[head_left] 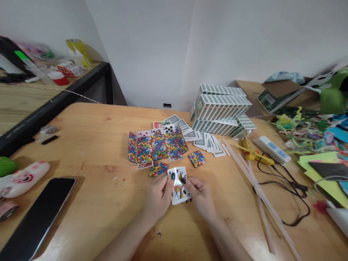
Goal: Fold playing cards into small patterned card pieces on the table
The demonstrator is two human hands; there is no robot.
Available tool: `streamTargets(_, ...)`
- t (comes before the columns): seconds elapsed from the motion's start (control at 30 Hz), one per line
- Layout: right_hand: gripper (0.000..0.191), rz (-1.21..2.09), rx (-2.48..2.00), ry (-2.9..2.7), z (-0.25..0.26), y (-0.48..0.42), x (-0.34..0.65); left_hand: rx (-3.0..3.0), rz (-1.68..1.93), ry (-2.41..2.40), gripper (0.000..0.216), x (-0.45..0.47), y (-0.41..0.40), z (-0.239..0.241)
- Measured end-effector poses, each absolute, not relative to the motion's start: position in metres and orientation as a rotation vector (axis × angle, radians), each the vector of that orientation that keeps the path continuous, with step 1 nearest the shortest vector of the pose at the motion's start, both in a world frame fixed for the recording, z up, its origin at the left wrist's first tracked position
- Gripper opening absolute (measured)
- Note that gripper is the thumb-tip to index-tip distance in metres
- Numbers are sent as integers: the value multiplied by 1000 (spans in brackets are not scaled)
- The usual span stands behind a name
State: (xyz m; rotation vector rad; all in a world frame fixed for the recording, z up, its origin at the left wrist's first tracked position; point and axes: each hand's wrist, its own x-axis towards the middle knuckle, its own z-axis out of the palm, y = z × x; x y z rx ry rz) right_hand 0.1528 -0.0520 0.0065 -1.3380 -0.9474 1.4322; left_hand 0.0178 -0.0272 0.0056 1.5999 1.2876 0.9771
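My left hand (160,192) and my right hand (199,192) pinch a queen playing card (179,192) between them, face up, with both thumbs on its front. Whether more cards lie behind it I cannot tell. Just beyond stands a folded panel structure (160,148) covered in a multicoloured brick-like pattern, with several cards (156,132) upright along its back. A small patterned piece (158,169) lies by my left fingertips, and a patterned square (197,158) lies beyond my right hand. Face-down cards (208,142) are fanned out behind.
Striped card boxes (223,107) are stacked at the back right. Clear glue sticks (261,188), a yellow glue gun (252,154) with its cable, and a power strip (272,149) lie to the right. A phone (40,217) and a soft toy (27,178) are at left.
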Motion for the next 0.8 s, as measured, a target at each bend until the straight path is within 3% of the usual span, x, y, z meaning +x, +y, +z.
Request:
streamTargets(0.2, 34, 1285, -1381, -1160, 4, -57, 146, 929, 787, 1042, 26, 27, -25, 15)
streamTargets(0.37, 25, 981, -1509, -1485, -2, -57, 143, 877, 880, 1108, 17, 28, -24, 6)
streamTargets(0.8, 25, 707, -1453, -1622, 6, -66, 132, 802, 1010, 1161, 17, 32, -28, 14)
